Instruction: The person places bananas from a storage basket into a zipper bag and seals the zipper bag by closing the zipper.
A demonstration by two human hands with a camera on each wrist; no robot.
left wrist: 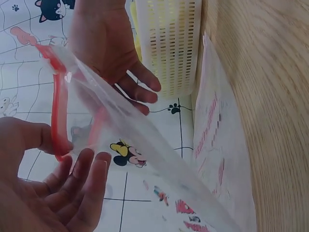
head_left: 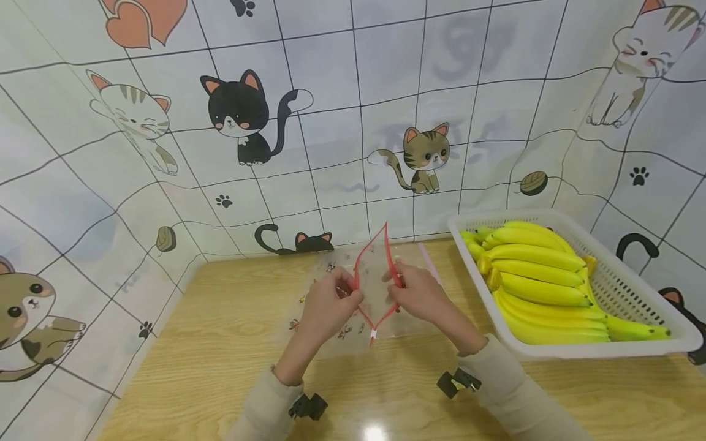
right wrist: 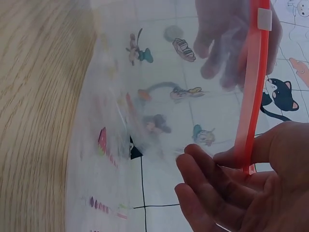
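Observation:
Between the two hands a clear zip bag (head_left: 376,269) with printed cartoon figures stands upright, its red-edged mouth spread into a diamond. At the near corner of the mouth sits a white slider (head_left: 373,334). The left hand (head_left: 330,303) pinches the red edge on the left side between thumb and fingers. On the opposite side, the right hand (head_left: 421,291) pinches the other red edge. In the right wrist view, the left hand (right wrist: 227,46) shows blurred through the plastic. Nothing is visible inside the bag.
A white perforated basket (head_left: 651,306) holding several yellow bananas (head_left: 543,282) stands on the right of the wooden table (head_left: 220,343). Under the hands lies more clear plastic with a pink strip (head_left: 430,262). A cat-printed, tile-patterned wall (head_left: 331,141) closes off the back.

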